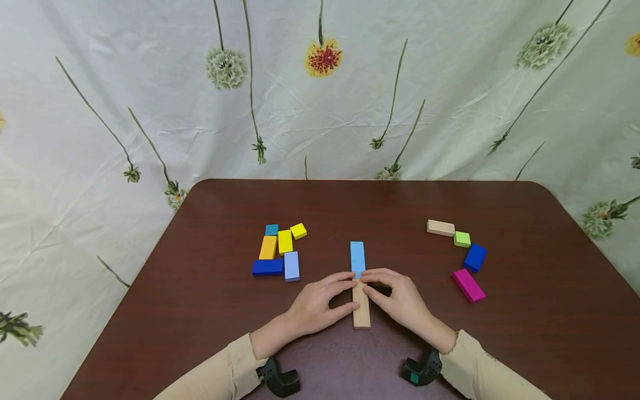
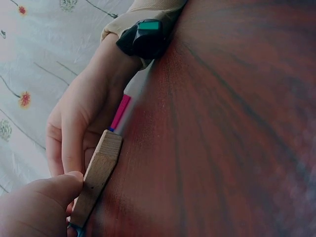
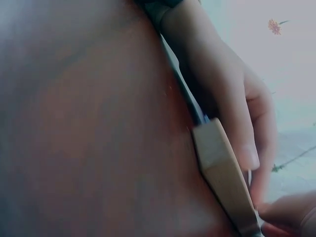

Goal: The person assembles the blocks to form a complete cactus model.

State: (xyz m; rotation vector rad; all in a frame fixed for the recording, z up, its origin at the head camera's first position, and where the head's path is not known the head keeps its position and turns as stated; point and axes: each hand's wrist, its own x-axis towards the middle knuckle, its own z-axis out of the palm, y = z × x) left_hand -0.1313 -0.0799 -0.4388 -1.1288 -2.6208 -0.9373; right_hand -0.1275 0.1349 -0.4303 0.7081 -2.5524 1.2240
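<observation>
While the reddish-brown tabletop (image 1: pixel 200 278) serves as base, the left hand (image 1: pixel 312 306) and right hand (image 1: pixel 405 303), thumbs parted from fingers, flank the plain wooden block (image 1: pixel 361 314) near centre; even fingertip pressure should keep it aligned with the light-blue block (image 1: pixel 357 257).

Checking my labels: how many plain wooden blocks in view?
2: one wooden block between the left hand and right hand; another wooden block at back right, beside the green block.

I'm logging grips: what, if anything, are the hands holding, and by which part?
The left hand and right hand hold the plain wooden block by its long sides, mostly toward the end nearest the light blue block.
</observation>
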